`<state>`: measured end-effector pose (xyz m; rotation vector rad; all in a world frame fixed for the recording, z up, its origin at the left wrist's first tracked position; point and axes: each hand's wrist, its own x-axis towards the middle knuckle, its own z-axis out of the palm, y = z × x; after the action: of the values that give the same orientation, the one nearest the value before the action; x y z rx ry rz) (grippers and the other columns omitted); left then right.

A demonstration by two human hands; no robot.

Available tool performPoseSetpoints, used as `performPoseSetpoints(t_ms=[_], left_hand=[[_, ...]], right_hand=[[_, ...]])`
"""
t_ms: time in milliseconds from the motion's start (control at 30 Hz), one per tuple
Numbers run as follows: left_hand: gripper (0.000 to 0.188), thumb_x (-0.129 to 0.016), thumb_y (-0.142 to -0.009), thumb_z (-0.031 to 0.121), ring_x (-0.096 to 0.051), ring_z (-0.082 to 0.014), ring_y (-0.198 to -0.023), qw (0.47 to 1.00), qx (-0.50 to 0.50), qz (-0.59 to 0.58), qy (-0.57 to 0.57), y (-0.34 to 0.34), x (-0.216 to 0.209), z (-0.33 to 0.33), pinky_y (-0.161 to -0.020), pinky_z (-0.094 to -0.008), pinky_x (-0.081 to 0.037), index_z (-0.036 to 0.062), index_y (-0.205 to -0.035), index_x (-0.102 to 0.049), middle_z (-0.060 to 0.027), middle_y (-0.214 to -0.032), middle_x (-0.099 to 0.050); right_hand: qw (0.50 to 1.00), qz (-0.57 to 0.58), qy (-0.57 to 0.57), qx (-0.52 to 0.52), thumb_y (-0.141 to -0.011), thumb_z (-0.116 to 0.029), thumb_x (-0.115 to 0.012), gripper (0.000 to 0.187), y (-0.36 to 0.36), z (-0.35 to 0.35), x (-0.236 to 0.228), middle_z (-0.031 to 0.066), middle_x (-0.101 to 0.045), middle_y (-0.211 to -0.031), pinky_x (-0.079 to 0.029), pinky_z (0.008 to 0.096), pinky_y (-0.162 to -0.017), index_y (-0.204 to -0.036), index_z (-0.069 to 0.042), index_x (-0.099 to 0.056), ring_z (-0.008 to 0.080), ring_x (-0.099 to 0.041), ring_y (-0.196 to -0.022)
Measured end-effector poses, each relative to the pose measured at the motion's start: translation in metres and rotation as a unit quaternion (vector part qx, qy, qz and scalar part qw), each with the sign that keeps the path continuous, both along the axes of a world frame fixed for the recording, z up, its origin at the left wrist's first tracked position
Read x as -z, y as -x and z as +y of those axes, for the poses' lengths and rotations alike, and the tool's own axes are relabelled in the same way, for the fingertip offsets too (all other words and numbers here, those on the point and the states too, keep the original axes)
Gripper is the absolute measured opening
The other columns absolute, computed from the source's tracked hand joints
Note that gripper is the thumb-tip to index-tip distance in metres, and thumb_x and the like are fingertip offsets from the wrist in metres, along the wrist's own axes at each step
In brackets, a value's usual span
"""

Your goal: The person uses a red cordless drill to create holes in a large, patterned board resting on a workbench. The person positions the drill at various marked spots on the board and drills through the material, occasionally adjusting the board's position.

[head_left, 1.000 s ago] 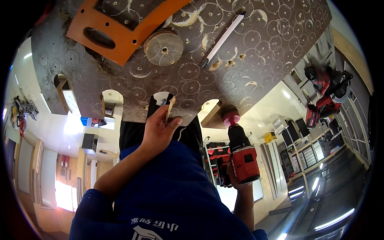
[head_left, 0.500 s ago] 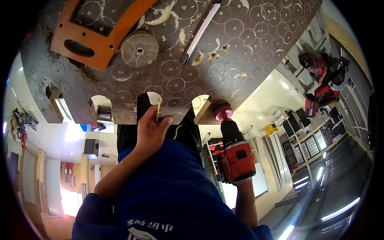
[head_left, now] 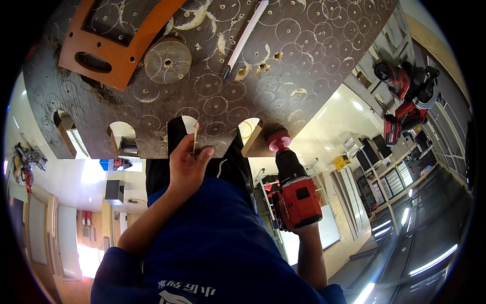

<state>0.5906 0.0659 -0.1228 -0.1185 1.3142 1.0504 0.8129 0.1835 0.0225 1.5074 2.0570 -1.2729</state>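
Observation:
A dark, worn board [head_left: 217, 109] covered in round saw marks lies in front of me, with rounded notches along its near edge. My left hand [head_left: 186, 164] grips that edge beside the middle notch, thumb on the wood and fingers curled at the notch. In my right hand [head_left: 305, 230], mostly hidden behind the tool, is a red and black cordless drill [head_left: 299, 200]. Its pinkish-red hole saw [head_left: 278, 140] sits against the board near the right front corner, just right of another notch. Whether it is spinning I cannot tell.
On the board lie an orange template [head_left: 109, 66], a round wooden disc [head_left: 167, 61] and a white marking pencil or pen [head_left: 246, 38]. Red power tools [head_left: 407, 99] stand beyond the right edge. A shelf rack [head_left: 382, 177] is farther right.
The board and the things on it sit slightly farther left in view. Both hands keep their grips, and the hole saw stays at the board's right front corner.

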Motion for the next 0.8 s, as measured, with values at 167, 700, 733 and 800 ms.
performPoseSetpoints(t_ms=[167,700,733,800], left_hand=[[0.027,-0.063,-0.093,0.005,-0.059,-0.0091,-0.097,1.0,0.006,0.001,-0.002,0.0,0.0,-0.001,-0.088,-0.0241,-0.046,-0.0029,-0.117,-0.053,-0.0059,-0.105,-0.064],[0.028,-0.063,-0.093,0.006,-0.059,-0.0105,-0.098,1.0,0.0,-0.003,0.002,0.001,-0.002,0.002,-0.089,-0.0253,-0.046,-0.0029,-0.118,-0.053,-0.0061,-0.106,-0.064],[0.028,-0.063,-0.093,0.006,-0.059,-0.0105,-0.098,1.0,-0.001,-0.003,0.002,0.001,-0.002,0.003,-0.089,-0.0253,-0.046,-0.0028,-0.118,-0.053,-0.0061,-0.106,-0.064],[0.028,-0.063,-0.093,0.005,-0.059,-0.0104,-0.098,1.0,-0.001,-0.003,0.003,0.001,-0.003,0.004,-0.089,-0.0253,-0.046,-0.0027,-0.117,-0.053,-0.0061,-0.105,-0.064]], right_hand=[[1.0,0.004,-0.002,0.007,-0.064,-0.007,-0.071,0.024,-0.002,-0.002,-0.001,0.008,-0.06,-0.074,-0.046,0.0315,-0.05,-0.086,-0.004,-0.061,0.0245,-0.059,-0.058],[0.999,-0.003,-0.025,-0.048,-0.065,-0.01,-0.071,0.023,-0.004,0.0,0.003,0.0081,-0.06,-0.073,-0.046,0.0331,-0.049,-0.086,-0.005,-0.062,0.0259,-0.059,-0.058],[0.998,0.002,-0.03,-0.052,-0.065,-0.011,-0.071,0.023,-0.003,0.001,0.003,0.008,-0.06,-0.073,-0.046,0.0333,-0.049,-0.085,-0.006,-0.062,0.026,-0.059,-0.057],[0.997,0.01,-0.039,-0.059,-0.065,-0.012,-0.072,0.023,-0.002,0.003,0.005,0.0079,-0.059,-0.071,-0.045,0.0336,-0.048,-0.085,-0.006,-0.061,0.0262,-0.058,-0.056]])
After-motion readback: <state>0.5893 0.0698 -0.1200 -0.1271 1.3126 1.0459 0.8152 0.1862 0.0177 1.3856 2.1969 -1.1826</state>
